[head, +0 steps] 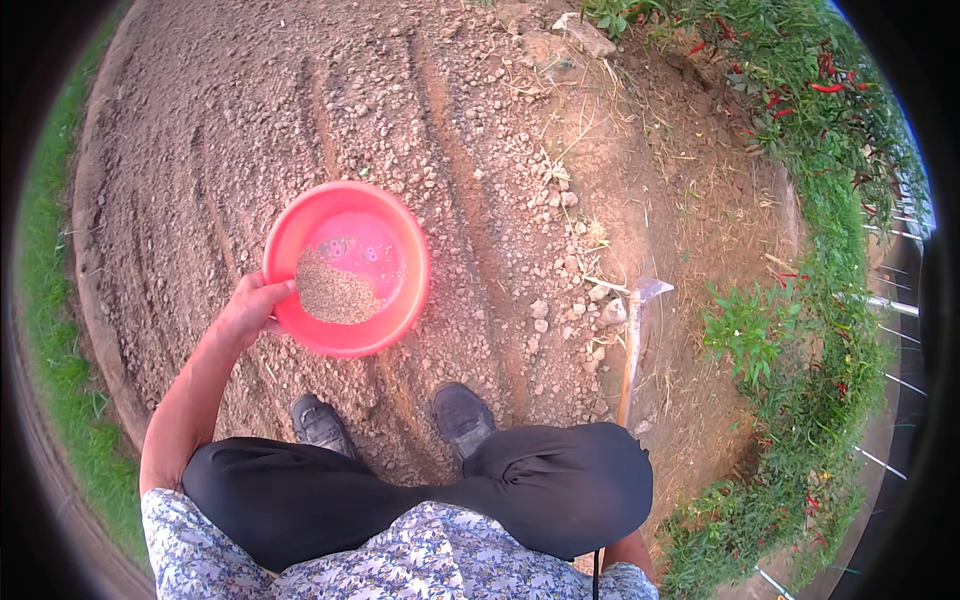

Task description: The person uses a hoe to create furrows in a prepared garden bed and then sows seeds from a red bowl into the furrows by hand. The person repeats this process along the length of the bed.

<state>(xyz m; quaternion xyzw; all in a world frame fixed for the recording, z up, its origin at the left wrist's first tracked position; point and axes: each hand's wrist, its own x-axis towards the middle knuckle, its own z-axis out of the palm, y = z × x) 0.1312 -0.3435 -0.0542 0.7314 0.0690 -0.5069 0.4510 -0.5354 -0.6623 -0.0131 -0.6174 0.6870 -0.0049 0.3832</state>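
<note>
My left hand [255,304] grips the left rim of a round red plastic basin [409,300], thumb over the edge and fingers beneath. Small tan grains, like seeds, form a heap [337,292] on the basin's left and lower side. Its pink bottom shows bare at the upper right, with printed figures there. Under the basin lies loose, cloddy soil [375,112]; whether it rests on the ground cannot be told. My right hand is out of view; only part of the right arm [628,551] shows beside my right knee.
Shallow furrows [469,180] run through the soil. A hoe [631,352] lies to the right, its metal head away from me, its handle partly behind my knee. Chilli plants [832,112] with red fruit line the right side. Grass [52,300] borders the left. Stones [585,34] lie ahead.
</note>
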